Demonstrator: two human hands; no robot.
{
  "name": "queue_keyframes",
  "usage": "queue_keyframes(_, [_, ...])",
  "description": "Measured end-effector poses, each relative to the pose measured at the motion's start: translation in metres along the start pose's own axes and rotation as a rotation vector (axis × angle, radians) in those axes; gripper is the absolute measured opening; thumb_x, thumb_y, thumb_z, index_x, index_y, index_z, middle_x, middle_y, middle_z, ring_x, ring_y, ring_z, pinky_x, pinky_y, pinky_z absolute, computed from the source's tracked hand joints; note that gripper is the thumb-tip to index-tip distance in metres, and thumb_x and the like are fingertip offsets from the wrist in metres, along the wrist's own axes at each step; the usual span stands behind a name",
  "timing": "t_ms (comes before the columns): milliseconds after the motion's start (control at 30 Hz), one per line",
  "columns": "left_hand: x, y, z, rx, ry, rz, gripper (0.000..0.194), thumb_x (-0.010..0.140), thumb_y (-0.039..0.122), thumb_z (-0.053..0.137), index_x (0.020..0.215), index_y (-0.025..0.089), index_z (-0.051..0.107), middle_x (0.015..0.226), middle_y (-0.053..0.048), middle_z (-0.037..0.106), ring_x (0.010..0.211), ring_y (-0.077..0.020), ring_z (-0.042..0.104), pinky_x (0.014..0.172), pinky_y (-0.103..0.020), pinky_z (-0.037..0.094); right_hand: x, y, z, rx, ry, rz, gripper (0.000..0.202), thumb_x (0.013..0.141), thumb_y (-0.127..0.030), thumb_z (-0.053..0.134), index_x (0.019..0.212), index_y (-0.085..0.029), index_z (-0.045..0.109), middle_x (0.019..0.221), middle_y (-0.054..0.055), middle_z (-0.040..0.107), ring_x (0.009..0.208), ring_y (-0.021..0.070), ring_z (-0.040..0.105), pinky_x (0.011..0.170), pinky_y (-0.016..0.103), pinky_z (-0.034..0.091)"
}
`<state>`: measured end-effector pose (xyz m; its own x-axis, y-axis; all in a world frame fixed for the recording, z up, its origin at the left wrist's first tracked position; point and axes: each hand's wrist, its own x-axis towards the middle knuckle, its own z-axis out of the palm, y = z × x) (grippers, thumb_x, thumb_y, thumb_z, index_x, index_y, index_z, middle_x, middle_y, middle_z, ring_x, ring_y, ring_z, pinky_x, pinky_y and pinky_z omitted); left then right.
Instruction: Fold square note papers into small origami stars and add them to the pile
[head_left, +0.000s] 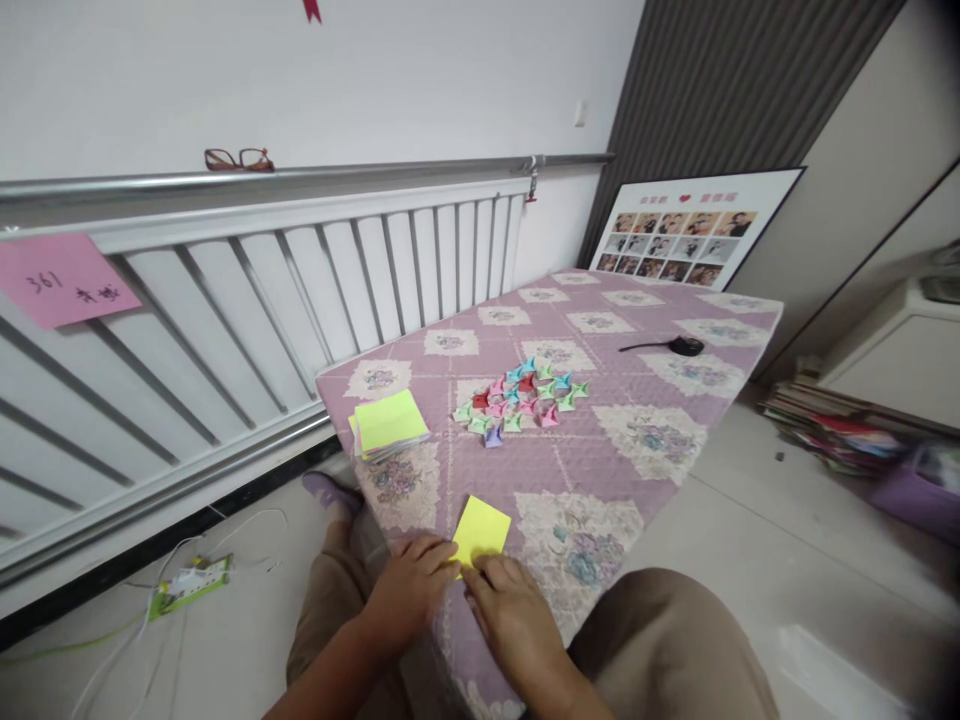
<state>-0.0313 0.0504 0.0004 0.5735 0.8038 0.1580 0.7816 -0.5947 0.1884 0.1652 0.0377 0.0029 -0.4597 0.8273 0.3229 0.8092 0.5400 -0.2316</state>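
Observation:
A yellow square of paper (481,528) lies at the near end of the cloth-covered table, its near edge under my fingers. My left hand (416,580) is at its lower left corner, fingers bent together and gripping the edge. Right beside it, my right hand (510,605) presses its fingertips on the near edge. The fingers partly hide how that edge is folded. Farther up the table stand several small folded paper pieces (512,395) in green, pink, blue, red and purple. A stack of square paper sheets (391,420), yellow on top, lies at the left edge.
A purple floral tablecloth (540,465) covers the table. A black object with a cord (684,346) lies toward its far right. Along the left runs a white radiator (300,280), with glasses (240,160) on the pipe above. A power strip (191,587) with cables is on the floor.

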Motion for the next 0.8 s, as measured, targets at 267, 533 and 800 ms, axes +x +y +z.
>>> queue_keyframes(267, [-0.031,-0.003,0.01,0.092,0.059,0.07,0.045,0.086,0.011,0.051,0.129,0.025,0.049,0.133,-0.001,0.055,0.126,-0.0209,0.043,0.105,-0.037,0.037,-0.001,0.009,-0.002,0.055,0.001,-0.048,0.028,0.084,-0.019,0.062,0.111,-0.026,0.064,0.106,0.002,0.068,0.1,0.0213,0.059,0.091,0.038,0.046])
queue_keyframes(533, [-0.036,-0.011,0.015,0.053,0.11,0.122,0.041,0.087,0.004,0.041,0.123,0.02,0.053,0.128,-0.004,0.059,0.129,-0.0182,0.042,0.107,-0.039,0.041,-0.009,0.022,-0.002,0.14,0.067,0.042,0.026,0.086,-0.016,0.056,0.109,-0.024,0.066,0.109,0.002,0.067,0.105,0.0222,0.057,0.094,0.036,0.046])
queue_keyframes(800, [-0.033,-0.006,0.005,-0.055,0.231,0.122,0.04,0.08,-0.001,0.038,0.111,0.018,0.057,0.116,-0.007,0.063,0.122,-0.0181,0.049,0.103,-0.038,0.045,0.004,0.015,-0.013,0.148,-0.074,0.185,0.025,0.082,-0.019,0.062,0.107,-0.025,0.064,0.106,0.004,0.065,0.1,0.0226,0.056,0.089,0.037,0.044])
